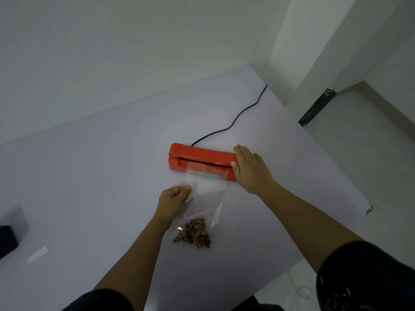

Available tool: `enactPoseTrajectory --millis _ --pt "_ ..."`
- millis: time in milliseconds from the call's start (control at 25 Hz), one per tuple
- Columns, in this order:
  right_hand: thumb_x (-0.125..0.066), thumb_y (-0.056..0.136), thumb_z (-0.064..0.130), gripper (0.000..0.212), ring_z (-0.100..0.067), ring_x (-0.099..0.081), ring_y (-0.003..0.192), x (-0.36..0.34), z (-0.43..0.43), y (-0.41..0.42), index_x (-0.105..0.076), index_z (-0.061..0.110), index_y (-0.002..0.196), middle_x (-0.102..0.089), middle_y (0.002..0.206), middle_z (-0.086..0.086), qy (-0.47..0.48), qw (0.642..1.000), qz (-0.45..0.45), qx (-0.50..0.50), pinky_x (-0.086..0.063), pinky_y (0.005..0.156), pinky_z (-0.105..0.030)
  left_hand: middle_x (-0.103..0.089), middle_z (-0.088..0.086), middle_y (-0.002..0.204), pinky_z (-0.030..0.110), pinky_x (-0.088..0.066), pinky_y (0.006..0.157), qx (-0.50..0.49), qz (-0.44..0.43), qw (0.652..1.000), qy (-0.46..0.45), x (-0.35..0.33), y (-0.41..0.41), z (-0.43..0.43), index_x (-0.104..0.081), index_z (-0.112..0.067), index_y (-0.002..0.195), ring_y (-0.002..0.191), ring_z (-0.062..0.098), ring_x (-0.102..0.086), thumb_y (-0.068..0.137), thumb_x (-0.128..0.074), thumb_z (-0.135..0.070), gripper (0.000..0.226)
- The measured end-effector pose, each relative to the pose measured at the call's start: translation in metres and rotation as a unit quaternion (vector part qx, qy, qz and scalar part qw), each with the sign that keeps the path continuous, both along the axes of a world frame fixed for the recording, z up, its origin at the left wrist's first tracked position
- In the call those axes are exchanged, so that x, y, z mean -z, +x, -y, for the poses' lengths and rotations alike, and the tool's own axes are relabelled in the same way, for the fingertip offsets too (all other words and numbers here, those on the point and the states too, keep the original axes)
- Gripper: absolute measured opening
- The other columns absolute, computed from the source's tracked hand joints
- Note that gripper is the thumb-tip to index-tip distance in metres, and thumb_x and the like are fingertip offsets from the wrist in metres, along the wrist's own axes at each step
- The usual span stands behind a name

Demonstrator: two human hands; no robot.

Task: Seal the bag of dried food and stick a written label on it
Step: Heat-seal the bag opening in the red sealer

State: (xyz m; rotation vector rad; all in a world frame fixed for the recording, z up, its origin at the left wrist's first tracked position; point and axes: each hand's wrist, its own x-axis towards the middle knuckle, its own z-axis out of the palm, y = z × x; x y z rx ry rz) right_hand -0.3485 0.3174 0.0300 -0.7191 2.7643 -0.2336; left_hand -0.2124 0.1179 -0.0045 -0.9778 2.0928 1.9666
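A clear plastic bag (207,198) lies on the pale table (101,176) with brown dried food (194,234) bunched at its near end. Its open far end is tucked into the slot of an orange heat sealer (197,157). My left hand (174,197) pinches the bag's left edge between thumb and fingers. My right hand (250,168) lies flat, palm down, on the right end of the sealer's lid, fingers together and extended. A white label strip (37,255) lies on the table at the near left.
A black power cord (235,118) runs from the sealer's back toward the far right table corner. A dark object (6,240) sits at the left edge. The table's right edge drops to a tiled floor.
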Motion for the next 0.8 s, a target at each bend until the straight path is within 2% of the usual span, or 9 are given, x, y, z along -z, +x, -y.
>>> enactPoseTrajectory --millis 240,400,480,520,640,720,800 --pt "-0.02 0.101 0.034 0.054 -0.02 -0.005 0.146 -0.003 0.0 0.0 -0.007 0.01 0.148 -0.009 0.158 -0.007 0.007 1.0 0.012 -0.002 -0.005 0.118 -0.038 -0.064 -0.013 0.051 0.019 -0.042 0.06 -0.007 0.0 1.0 0.011 0.002 -0.001 0.0 -0.07 -0.009 0.068 0.05 -0.004 -0.054 0.09 -0.061 -0.022 0.028" --pt "-0.017 0.1 0.041 0.061 -0.02 0.006 0.146 -0.017 -0.004 -0.008 0.004 0.011 0.148 0.005 0.159 -0.006 0.064 0.996 0.035 -0.052 0.0 0.117 -0.04 -0.062 -0.012 0.05 0.021 -0.042 0.061 -0.003 -0.005 1.0 0.011 0.001 0.0 0.0 -0.068 -0.013 0.061 0.051 0.0 -0.053 0.091 -0.06 -0.023 0.032" --pt "-0.022 0.099 0.044 0.064 -0.022 0.003 0.146 -0.034 -0.006 -0.016 0.001 0.012 0.148 0.001 0.159 -0.008 0.085 0.992 0.009 -0.089 -0.001 0.117 -0.042 -0.06 -0.013 0.048 0.021 -0.041 0.061 -0.007 -0.005 1.0 0.016 0.0 0.0 -0.001 -0.065 -0.017 0.056 0.053 0.004 -0.052 0.091 -0.06 -0.023 0.035" --pt "-0.027 0.098 0.044 0.064 -0.024 -0.002 0.146 -0.046 -0.006 -0.019 -0.004 0.013 0.149 -0.008 0.158 -0.01 0.076 0.991 -0.01 -0.105 -0.003 0.117 -0.043 -0.059 -0.013 0.047 0.021 -0.04 0.06 -0.008 -0.004 1.0 0.018 0.0 0.001 -0.001 -0.064 -0.019 0.054 0.054 0.005 -0.051 0.091 -0.06 -0.023 0.037" --pt "-0.048 0.092 0.04 0.062 -0.025 -0.033 0.133 -0.086 0.005 -0.025 -0.023 0.019 0.145 -0.043 0.135 -0.007 -0.043 0.99 -0.048 -0.128 -0.01 0.116 -0.045 -0.061 -0.013 0.049 0.022 -0.041 0.062 -0.008 0.001 1.0 0.015 0.0 0.0 0.001 -0.065 -0.017 0.056 0.056 0.006 -0.052 0.091 -0.06 -0.025 0.036" --pt "-0.063 0.083 0.038 0.067 -0.018 -0.049 0.113 -0.113 0.027 -0.029 -0.031 0.021 0.141 -0.052 0.112 0.002 -0.166 0.981 -0.024 -0.099 -0.019 0.113 -0.046 -0.062 -0.012 0.05 0.021 -0.042 0.062 -0.014 0.004 1.0 0.022 0.0 -0.001 0.0 -0.066 -0.013 0.062 0.053 0.001 -0.054 0.091 -0.06 -0.025 0.032" --pt "-0.073 0.074 0.039 0.076 -0.013 -0.053 0.104 -0.13 0.057 -0.034 -0.035 0.021 0.137 -0.054 0.101 0.009 -0.271 0.959 0.005 -0.085 -0.03 0.108 -0.048 -0.06 -0.012 0.049 0.019 -0.04 0.059 -0.016 0.004 0.999 0.029 0.001 -0.002 0.0 -0.063 -0.013 0.06 0.049 -0.001 -0.052 0.091 -0.06 -0.024 0.033"
